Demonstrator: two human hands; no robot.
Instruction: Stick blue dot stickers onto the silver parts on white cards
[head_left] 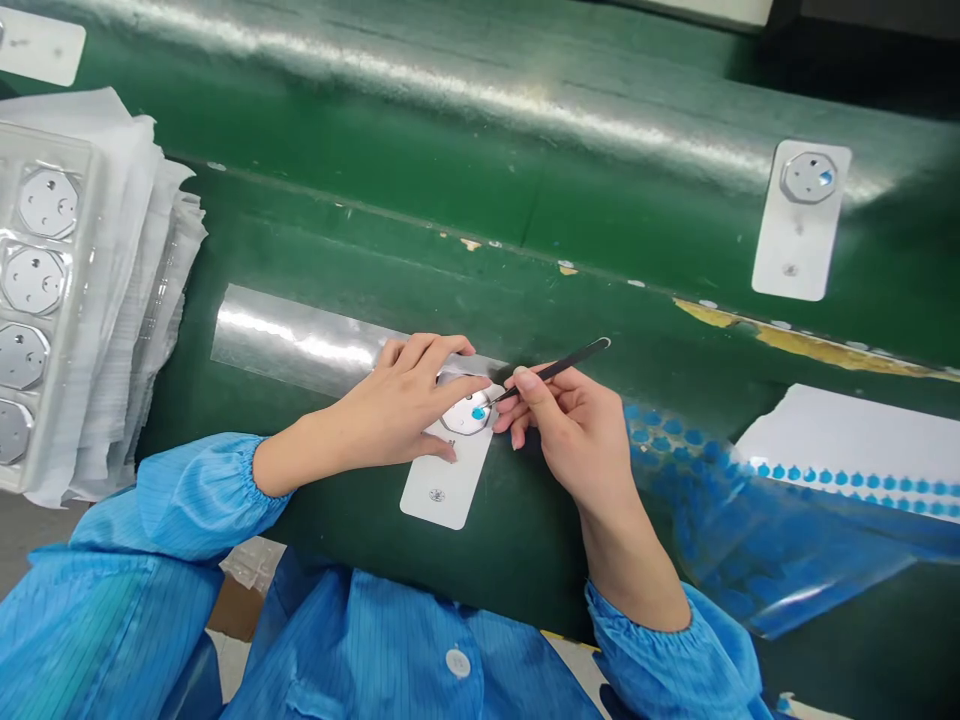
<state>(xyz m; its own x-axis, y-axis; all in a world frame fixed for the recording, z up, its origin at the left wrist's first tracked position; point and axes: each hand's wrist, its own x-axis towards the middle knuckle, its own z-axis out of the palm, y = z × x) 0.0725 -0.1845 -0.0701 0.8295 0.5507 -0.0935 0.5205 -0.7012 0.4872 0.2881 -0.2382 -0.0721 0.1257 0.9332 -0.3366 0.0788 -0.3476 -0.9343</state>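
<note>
white card [442,480] lies under left hand [401,405], tweezers [555,368] in right hand [574,425].

No readable text or labels anywhere.

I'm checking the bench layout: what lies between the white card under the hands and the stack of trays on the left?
In the head view, only a clear film strip on bare green bench lies between the white card and tray stack.
</note>
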